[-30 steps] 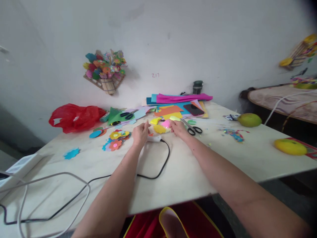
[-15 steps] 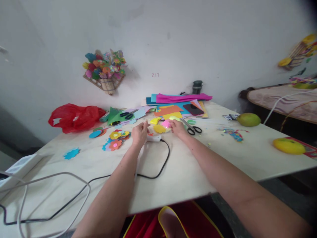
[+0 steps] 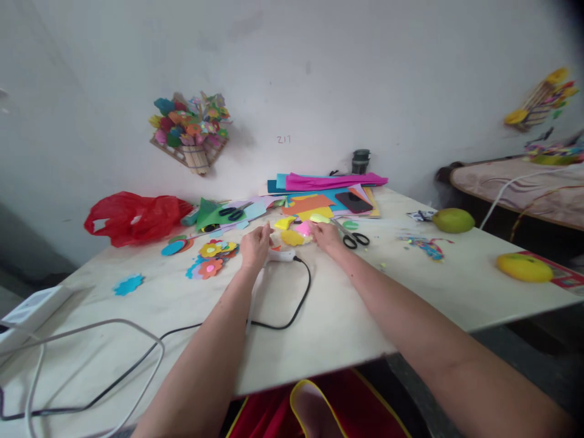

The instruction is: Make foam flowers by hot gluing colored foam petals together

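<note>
My right hand (image 3: 325,236) is closed with its fingertips at the edge of a pink paper piece (image 3: 303,229), which lies against a yellow paper flower (image 3: 291,238). My left hand (image 3: 255,244) is closed in a pinch just left of them; whatever its fingers hold is hidden. Beside and partly behind the left wrist lies a white glue gun (image 3: 281,255) with an orange trigger and a black cord; a long pale glue stick (image 3: 253,298) runs from it toward me. A folded yellow paper piece (image 3: 285,222) sits beyond the flower. Black-handled scissors (image 3: 356,239) rest right of my right hand.
Paper flowers (image 3: 210,267) are piled at left, near a blue flower cutout (image 3: 129,285) and a red plastic bag (image 3: 137,219). Coloured sheets (image 3: 314,204) and a phone (image 3: 353,202) lie behind. Cables (image 3: 137,322) cross the front left. A mango (image 3: 453,220) is at right.
The whole view has shifted slightly. Both hands stay in nearly the same place by the yellow flower and pink piece.
</note>
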Demonstrator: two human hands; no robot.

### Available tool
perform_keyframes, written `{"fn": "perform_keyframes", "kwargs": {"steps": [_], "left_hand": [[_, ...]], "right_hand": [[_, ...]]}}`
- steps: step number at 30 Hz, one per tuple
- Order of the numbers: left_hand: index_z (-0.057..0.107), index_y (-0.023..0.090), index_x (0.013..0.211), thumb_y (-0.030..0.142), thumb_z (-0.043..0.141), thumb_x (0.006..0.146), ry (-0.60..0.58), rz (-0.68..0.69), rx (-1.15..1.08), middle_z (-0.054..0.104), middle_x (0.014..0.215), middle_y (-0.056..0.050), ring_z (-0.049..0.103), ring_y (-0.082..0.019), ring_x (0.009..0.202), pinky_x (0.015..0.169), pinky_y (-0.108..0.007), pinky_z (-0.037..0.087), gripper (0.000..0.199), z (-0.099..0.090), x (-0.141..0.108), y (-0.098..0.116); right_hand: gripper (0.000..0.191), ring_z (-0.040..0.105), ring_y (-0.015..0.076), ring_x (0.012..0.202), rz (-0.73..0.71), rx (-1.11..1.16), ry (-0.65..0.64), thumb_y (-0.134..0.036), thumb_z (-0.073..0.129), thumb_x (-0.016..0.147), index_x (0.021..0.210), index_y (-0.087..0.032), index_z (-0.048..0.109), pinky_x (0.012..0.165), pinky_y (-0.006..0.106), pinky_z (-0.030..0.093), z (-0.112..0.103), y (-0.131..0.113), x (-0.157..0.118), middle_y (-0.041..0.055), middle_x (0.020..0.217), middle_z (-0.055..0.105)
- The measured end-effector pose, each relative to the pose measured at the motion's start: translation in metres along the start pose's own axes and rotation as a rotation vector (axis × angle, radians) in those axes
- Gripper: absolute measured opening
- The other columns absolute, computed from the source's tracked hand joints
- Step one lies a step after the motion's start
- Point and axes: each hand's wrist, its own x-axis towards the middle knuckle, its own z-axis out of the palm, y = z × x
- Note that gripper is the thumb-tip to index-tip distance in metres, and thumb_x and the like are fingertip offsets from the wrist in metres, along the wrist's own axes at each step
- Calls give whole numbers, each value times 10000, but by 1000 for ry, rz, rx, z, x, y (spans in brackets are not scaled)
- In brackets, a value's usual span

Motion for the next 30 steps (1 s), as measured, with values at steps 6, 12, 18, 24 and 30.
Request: {"fn": "perform_keyframes", "kwargs": {"steps": [6,12,18,24,30], "left_hand": [[680,190,786,547,304,814,-6,-4,13,653,592,-14,589,-155,664,638,-235,386,519,1,0,-1],[679,196,792,527,317,817,1,-9,34,659,601,-10,590,-158,669,629,-238,383,490,-1,0,0],[680,196,768,521,318,820,15,5,29,657,603,-10,592,-153,661,633,-232,391,489,0,0,-3],[679,199,754,518,317,821,18,11,29,657,602,-11,593,-159,672,638,-236,387,487,0,0,-1],[678,199,751,519,317,821,12,13,40,662,613,-13,596,-159,671,645,-242,388,488,0,0,-1]], "right_hand": [[281,551,138,605,-33,-62,34,-367,480,777,665,-169,646,563,224,377,-1,0,0,30,607,629],[177,559,121,587,-64,65,-27,-196,478,748,744,-180,655,594,223,414,11,2,-1,-4,616,629],[317,539,121,525,-33,71,-22,-311,367,849,849,-159,644,573,232,411,6,2,-1,19,593,615],[292,513,127,537,-79,1,6,-420,518,753,663,-168,633,534,229,374,1,0,-3,14,551,587],[165,495,108,529,-101,38,6,-308,583,696,614,-165,593,523,210,356,13,3,0,-6,550,577]]}}
